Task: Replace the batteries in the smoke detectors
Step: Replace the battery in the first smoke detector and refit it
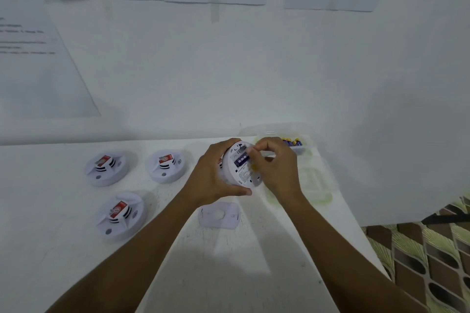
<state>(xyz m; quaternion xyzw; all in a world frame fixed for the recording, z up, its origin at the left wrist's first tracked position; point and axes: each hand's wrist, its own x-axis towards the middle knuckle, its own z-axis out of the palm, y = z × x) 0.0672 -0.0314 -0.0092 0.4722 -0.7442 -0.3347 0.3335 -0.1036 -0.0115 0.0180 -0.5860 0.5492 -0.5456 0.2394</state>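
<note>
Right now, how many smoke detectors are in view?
4. On the table: the back-left detector, the back-middle detector, the front-left detector. The left hand grips the fourth detector, underside showing. None seems hidden.

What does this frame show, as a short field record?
left hand: grips held detector, underside toward camera
right hand: fingertips at its battery bay; pinch unclear
battery: dark blue, in the bay
other detectors: three, face up on table, left
loose plate: flat on table, nearer than held detector
battery tub: clear, rear right, holds batteries
</note>
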